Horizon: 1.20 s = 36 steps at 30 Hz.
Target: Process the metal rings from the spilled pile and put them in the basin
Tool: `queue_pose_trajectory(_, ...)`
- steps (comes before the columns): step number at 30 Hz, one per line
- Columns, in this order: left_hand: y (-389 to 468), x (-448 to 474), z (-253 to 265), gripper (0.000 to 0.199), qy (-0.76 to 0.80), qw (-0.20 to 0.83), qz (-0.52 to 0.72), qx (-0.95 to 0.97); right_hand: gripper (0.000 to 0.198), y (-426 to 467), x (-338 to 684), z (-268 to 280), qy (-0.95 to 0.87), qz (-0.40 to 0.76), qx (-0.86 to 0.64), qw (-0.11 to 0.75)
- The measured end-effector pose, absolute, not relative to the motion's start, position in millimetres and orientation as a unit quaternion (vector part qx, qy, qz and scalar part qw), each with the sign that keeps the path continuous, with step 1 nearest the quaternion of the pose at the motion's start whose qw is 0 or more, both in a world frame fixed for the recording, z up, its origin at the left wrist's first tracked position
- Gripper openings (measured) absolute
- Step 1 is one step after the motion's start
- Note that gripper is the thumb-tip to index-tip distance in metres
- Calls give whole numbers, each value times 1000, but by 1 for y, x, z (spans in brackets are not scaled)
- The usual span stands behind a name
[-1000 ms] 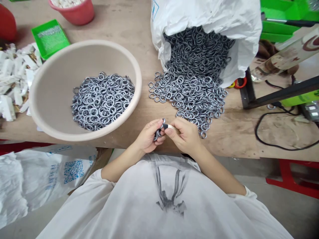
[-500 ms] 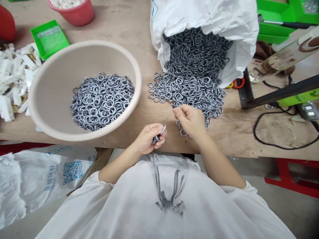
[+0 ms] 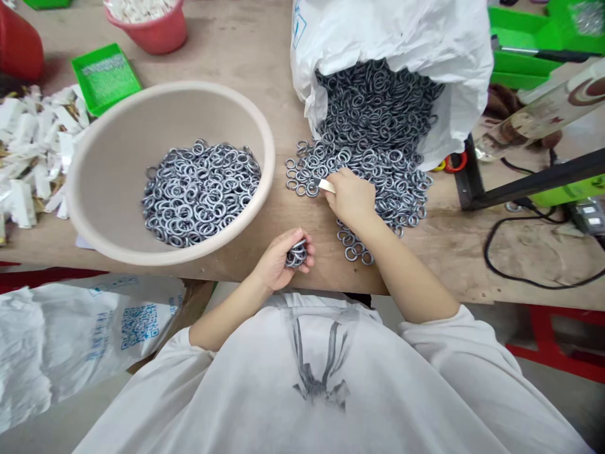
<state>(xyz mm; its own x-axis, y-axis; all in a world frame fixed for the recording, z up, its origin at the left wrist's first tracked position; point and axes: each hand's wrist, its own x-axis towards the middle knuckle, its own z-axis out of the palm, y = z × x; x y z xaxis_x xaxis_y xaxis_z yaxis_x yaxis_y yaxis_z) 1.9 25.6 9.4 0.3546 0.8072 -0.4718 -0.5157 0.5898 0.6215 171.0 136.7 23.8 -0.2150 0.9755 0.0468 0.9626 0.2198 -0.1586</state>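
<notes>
My left hand [image 3: 285, 257], its fingers curled upward, cups several grey metal rings [image 3: 296, 253] near the table's front edge. My right hand [image 3: 350, 197] is closed on a small flat pale tool with a dark tip [image 3: 327, 185]; its exact kind is not clear. The dark tip lies at the left side of a loose heap of rings [image 3: 392, 183], over or touching them. This heap spills out of a white sack [image 3: 392, 31] lying on its side. To the left stands a large beige basin [image 3: 104, 170] with many more such rings in it.
White strip-like pieces [image 3: 28, 145] lie piled left of the basin. Behind are a green tray [image 3: 104, 79] and a red tub [image 3: 155, 34]. On the right, a black metal frame [image 3: 472, 189], a black cable [image 3: 501, 277] and green bins [image 3: 520, 38] take up space.
My right hand has moved up and left over the heap, bringing the pale tool into clearer sight. My left fingers have loosened around the rings. The whole view has shifted slightly.
</notes>
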Motion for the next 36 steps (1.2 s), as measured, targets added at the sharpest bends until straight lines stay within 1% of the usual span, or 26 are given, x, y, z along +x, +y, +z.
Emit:
queue_pose_trajectory(4,28,0,8,46,407,790,417,193,29,128,175,32,-767,48,-634,84)
queue_pose_trajectory(11,31,3,3,46,422,764,430,230,30,138,173,13,-779,33,-625,42)
queue_pose_trajectory(14,31,1,1,46,443,736,446,251,26,140,176,13,-768,54,-635,68)
queue_pose_trajectory(16,31,1,-1,47,461,712,457,270,22,135,180,19,-757,104,-635,112)
queue_pose_trajectory(17,31,1,-1,47,469,696,464,283,19,130,182,23,-751,152,-627,141)
queue_pose_trajectory(19,32,1,-1,47,483,661,479,317,15,118,184,29,-726,287,-592,202)
queue_pose_trajectory(21,33,3,0,47,490,640,478,349,16,104,185,33,-683,423,-537,258)
queue_pose_trajectory(24,33,6,2,52,488,654,449,364,19,85,181,31,-613,547,-472,319)
queue_pose_trajectory(27,33,9,4,50,468,686,436,347,23,72,174,27,-559,597,-446,364)
queue_pose_trajectory(32,33,12,7,49,420,737,444,290,30,62,167,26,-516,627,-413,412)
queue_pose_trajectory(36,33,12,7,53,369,811,368,265,32,59,167,20,-522,623,-399,425)
